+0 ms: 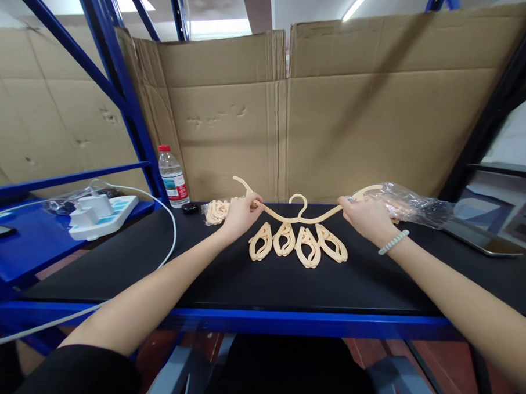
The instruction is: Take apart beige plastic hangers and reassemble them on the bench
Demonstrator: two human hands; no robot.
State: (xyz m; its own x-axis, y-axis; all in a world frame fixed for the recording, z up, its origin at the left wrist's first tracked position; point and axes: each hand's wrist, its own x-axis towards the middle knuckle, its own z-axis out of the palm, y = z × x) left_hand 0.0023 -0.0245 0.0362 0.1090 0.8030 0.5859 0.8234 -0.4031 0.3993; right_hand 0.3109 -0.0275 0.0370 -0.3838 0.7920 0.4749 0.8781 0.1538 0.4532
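Note:
A cream folding clothes hanger [300,218] is spread out, its hook standing up in the middle and its arms curving upward at both ends. My left hand [243,215] pinches its left arm. Its right arm is gripped by my right hand [369,218], which has a beaded bracelet at the wrist. Several folded cream hangers [308,247] lie in a row on the black tabletop [285,288], just below the spread one. Behind my left hand rests a small heap of cream hangers [217,211] in clear plastic. More cream pieces in a clear plastic bag [404,203] are beyond my right hand.
A water bottle [173,178] with a red cap stands at the back left, beside a small black object [190,208]. A white cable [173,231] crosses the left side near a power strip [109,216]. Cardboard [231,132] walls the back. A flat dark device [483,238] lies right.

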